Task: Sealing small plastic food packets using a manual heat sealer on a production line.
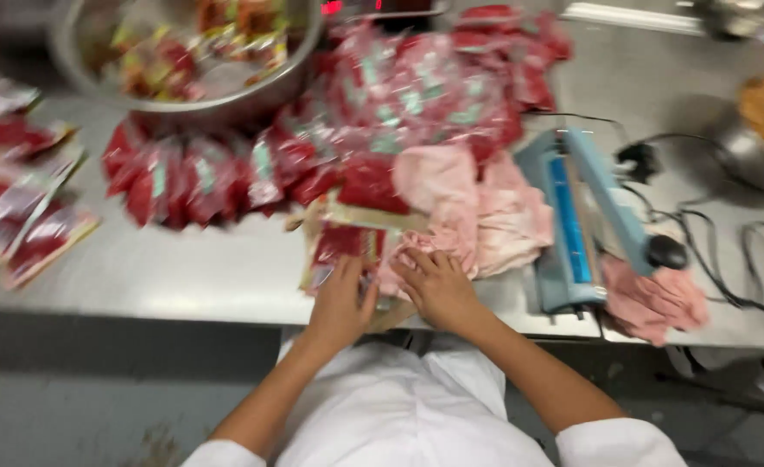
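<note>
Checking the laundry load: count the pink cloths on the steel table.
2: one pink cloth pile left of the blue heat sealer, under the right hand; one crumpled pink cloth at the sealer's right. The blurred pile may hold several.

Both arms come in bare from the near edge, uncovered from wrist to above the elbow. The left hand shows no glove, no ring, no watch that can be made out through the blur. Same for the right hand: bare, nothing visible at the wrist. White short sleeves show at the near left and near right, cuffs ending on the upper arms. Between them, a white garment covers the front of the body, creased, with a fold near the table edge.
</note>
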